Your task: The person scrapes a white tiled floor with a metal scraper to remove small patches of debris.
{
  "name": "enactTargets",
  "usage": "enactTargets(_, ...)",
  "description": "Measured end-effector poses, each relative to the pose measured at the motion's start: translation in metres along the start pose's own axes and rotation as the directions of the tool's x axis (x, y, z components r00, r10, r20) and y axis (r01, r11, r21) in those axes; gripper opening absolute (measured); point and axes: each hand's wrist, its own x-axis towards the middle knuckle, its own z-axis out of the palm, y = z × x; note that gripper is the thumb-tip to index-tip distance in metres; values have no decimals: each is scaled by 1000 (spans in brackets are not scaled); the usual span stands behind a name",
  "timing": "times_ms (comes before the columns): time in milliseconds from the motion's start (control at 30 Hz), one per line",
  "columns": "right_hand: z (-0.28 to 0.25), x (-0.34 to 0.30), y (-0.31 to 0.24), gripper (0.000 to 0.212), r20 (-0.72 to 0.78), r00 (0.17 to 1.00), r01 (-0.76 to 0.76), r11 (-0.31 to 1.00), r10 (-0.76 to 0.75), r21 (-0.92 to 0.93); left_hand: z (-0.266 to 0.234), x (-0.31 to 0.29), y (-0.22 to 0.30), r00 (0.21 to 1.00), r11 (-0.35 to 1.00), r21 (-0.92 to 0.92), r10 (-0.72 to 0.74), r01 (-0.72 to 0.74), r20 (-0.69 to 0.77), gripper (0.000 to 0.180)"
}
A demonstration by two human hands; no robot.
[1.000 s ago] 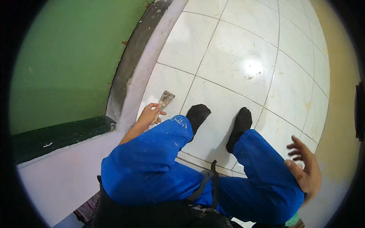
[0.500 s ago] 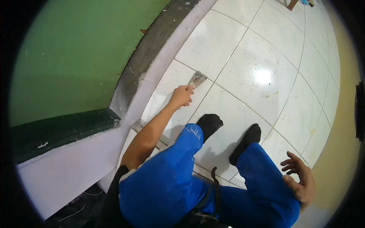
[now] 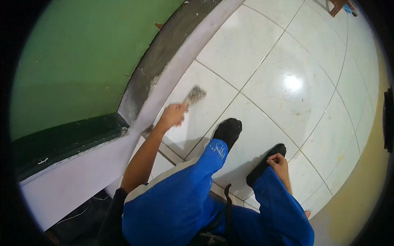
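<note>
Stained grey flat-bladed scraper [image 3: 197,93], head view: gripped in the left hand [image 3: 173,115] over glossy white floor tiles [image 3: 262,137], nearer the pale ledge [image 3: 174,74] than half a second ago. Right hand [image 3: 278,162], fingers curled (cannot tell whether around anything), has moved inward over a black sock [image 3: 258,171]. Blue cloth trousers [image 3: 172,201] bear a whitish knee marking [image 3: 219,148], illegible.

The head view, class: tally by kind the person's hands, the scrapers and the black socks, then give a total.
Hands: 2 (left hand, right hand)
Scraper: 1
Black socks: 2
Total: 5
</note>
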Motion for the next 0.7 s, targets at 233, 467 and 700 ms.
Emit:
enactTargets(233,12,10,-10,7,-90,994,-41,985,56,168,-4,60,63,992,966,-235,93,-110,-82,51)
enactTargets(467,0,23,7,8,51,994,-106,928,94,356,4,22,15,998,971,-238,38,-26,48,49)
enactTargets(700,1,15,-9,8,-17,994,-93,924,107,370,-3,51,61,990,993,-15,120,-119,75,55)
